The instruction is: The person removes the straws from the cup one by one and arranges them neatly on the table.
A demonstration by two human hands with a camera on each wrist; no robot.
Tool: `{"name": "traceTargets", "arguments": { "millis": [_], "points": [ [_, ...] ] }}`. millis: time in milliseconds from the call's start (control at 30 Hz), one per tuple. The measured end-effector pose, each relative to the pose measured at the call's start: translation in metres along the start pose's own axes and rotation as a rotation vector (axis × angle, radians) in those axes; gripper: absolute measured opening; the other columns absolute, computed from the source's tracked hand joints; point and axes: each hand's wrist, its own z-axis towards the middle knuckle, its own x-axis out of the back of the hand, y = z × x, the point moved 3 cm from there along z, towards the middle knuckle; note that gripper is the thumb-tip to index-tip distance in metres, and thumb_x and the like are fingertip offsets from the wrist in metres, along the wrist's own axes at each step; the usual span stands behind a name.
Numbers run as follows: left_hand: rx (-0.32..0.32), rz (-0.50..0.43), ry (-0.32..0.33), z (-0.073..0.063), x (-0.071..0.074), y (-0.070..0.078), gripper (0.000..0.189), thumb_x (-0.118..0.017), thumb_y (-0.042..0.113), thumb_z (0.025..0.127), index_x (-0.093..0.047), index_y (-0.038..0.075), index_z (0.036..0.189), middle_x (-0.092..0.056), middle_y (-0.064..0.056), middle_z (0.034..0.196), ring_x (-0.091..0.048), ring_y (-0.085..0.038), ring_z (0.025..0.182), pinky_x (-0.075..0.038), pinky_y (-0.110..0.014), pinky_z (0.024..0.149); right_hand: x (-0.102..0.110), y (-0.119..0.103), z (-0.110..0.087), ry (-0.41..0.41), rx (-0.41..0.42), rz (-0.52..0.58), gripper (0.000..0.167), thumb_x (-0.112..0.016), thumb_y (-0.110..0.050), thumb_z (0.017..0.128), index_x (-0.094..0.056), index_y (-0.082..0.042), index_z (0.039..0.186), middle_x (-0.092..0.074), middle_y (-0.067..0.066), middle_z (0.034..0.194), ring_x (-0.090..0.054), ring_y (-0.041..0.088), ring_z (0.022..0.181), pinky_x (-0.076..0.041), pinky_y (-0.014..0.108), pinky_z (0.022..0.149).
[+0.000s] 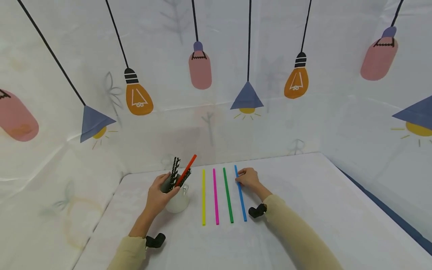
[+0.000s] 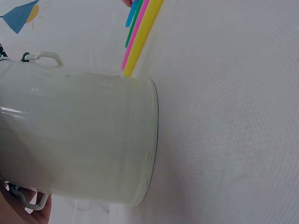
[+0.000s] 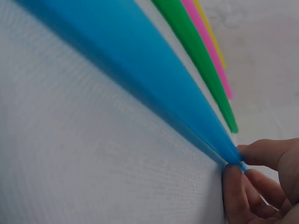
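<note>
My left hand (image 1: 160, 193) grips a small white pot (image 1: 177, 204) near its rim, with fingers around the far side and the thumb in front. In the left wrist view, fingers show by the pot's lower handle (image 2: 35, 203). A red straw (image 1: 187, 170) and black-and-white patterned straws (image 1: 174, 170) stick up from the pot, leaning. My right hand (image 1: 249, 178) pinches a blue straw (image 1: 241, 198) towards its far end, between thumb and fingers. The blue straw lies at the right end of a row with a green straw (image 1: 228, 197), a pink straw (image 1: 215, 197) and a yellow straw (image 1: 204, 198).
A white cloth covers the table (image 1: 202, 247). Behind it hangs a white wall sheet (image 1: 222, 138) printed with lamps and bulbs. Black wrist cameras (image 1: 155, 240) sit at both sleeves. The table's right edge (image 1: 381, 202) borders a dark blue strip.
</note>
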Motion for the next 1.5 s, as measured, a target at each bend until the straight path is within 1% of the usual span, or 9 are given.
{"name": "traceTargets", "arguments": {
  "millis": [233, 367, 533, 767, 933, 1067, 1167, 1300, 1500],
  "points": [
    [-0.012, 0.013, 0.005, 0.0025, 0.0017, 0.0022, 0.075, -0.079, 0.036, 0.081, -0.049, 0.006, 0.143, -0.048, -0.013, 0.138, -0.042, -0.035, 0.129, -0.032, -0.062, 0.102, -0.0025, -0.0007, 0.0012, 0.021, 0.027, -0.029, 0.031, -0.076, -0.003, 0.078, -0.068, 0.006, 0.107, -0.069, 0.012, 0.085, -0.063, 0.015, 0.06, -0.053, 0.027, 0.056],
    [-0.005, 0.016, 0.011, 0.0023, 0.0034, 0.0025, 0.075, -0.08, 0.034, 0.08, -0.049, 0.006, 0.142, -0.049, -0.013, 0.138, -0.042, -0.035, 0.129, -0.032, -0.061, 0.103, -0.005, -0.0022, 0.0019, 0.016, 0.046, -0.053, 0.031, -0.075, -0.003, 0.078, -0.068, 0.006, 0.107, -0.068, 0.01, 0.082, -0.062, 0.015, 0.059, -0.052, 0.026, 0.055],
    [0.003, 0.007, -0.002, 0.0018, 0.0029, 0.0035, 0.076, -0.08, 0.035, 0.08, -0.048, 0.006, 0.143, -0.048, -0.014, 0.139, -0.041, -0.035, 0.13, -0.031, -0.062, 0.103, -0.0048, -0.0023, 0.0014, 0.021, 0.036, -0.069, 0.031, -0.075, -0.004, 0.078, -0.068, 0.006, 0.107, -0.066, 0.009, 0.08, -0.061, 0.015, 0.059, -0.052, 0.026, 0.055],
    [-0.002, 0.012, -0.003, 0.0017, 0.0011, 0.0028, 0.076, -0.079, 0.037, 0.081, -0.048, 0.007, 0.144, -0.048, -0.013, 0.139, -0.041, -0.035, 0.13, -0.031, -0.062, 0.103, -0.004, -0.0002, 0.0018, 0.038, 0.031, -0.072, 0.031, -0.074, -0.005, 0.078, -0.069, 0.005, 0.107, -0.067, 0.01, 0.082, -0.062, 0.016, 0.06, -0.052, 0.026, 0.055],
    [0.001, 0.012, 0.006, 0.0001, 0.0015, 0.0001, 0.075, -0.08, 0.034, 0.08, -0.049, 0.005, 0.142, -0.049, -0.013, 0.137, -0.042, -0.035, 0.129, -0.032, -0.062, 0.102, -0.006, 0.0015, 0.0017, 0.02, 0.018, -0.06, 0.031, -0.075, -0.006, 0.079, -0.068, 0.004, 0.108, -0.068, 0.012, 0.09, -0.062, 0.016, 0.062, -0.052, 0.026, 0.055],
    [-0.003, 0.015, 0.013, 0.0008, 0.0025, 0.0006, 0.074, -0.079, 0.035, 0.081, -0.049, 0.008, 0.143, -0.049, -0.012, 0.138, -0.042, -0.035, 0.129, -0.032, -0.062, 0.102, -0.0054, -0.0004, 0.0019, 0.027, 0.036, -0.042, 0.031, -0.075, -0.007, 0.079, -0.069, 0.004, 0.107, -0.068, 0.014, 0.092, -0.062, 0.016, 0.063, -0.052, 0.026, 0.056],
    [-0.006, 0.014, 0.008, 0.0009, 0.0026, 0.0014, 0.075, -0.079, 0.036, 0.081, -0.048, 0.007, 0.143, -0.048, -0.013, 0.138, -0.042, -0.036, 0.129, -0.031, -0.062, 0.103, -0.0041, -0.0019, 0.0012, 0.037, 0.052, -0.043, 0.03, -0.075, -0.007, 0.08, -0.069, 0.005, 0.107, -0.069, 0.015, 0.092, -0.063, 0.016, 0.062, -0.053, 0.026, 0.055],
    [-0.003, 0.005, 0.008, -0.0009, 0.0023, 0.0018, 0.075, -0.08, 0.034, 0.08, -0.049, 0.005, 0.142, -0.049, -0.015, 0.137, -0.042, -0.037, 0.128, -0.031, -0.063, 0.103, -0.004, -0.0018, -0.0012, 0.03, 0.043, -0.052, 0.03, -0.075, -0.008, 0.082, -0.069, 0.006, 0.107, -0.069, 0.016, 0.094, -0.064, 0.015, 0.062, -0.054, 0.026, 0.056],
    [-0.013, 0.017, 0.01, -0.0001, 0.0003, 0.0002, 0.074, -0.079, 0.034, 0.081, -0.049, 0.004, 0.142, -0.049, -0.014, 0.137, -0.043, -0.036, 0.128, -0.032, -0.063, 0.102, -0.0031, 0.0004, -0.0027, 0.027, 0.016, -0.034, 0.03, -0.075, -0.009, 0.082, -0.069, 0.005, 0.107, -0.068, 0.017, 0.096, -0.063, 0.016, 0.064, -0.054, 0.027, 0.057]
  ]
}}
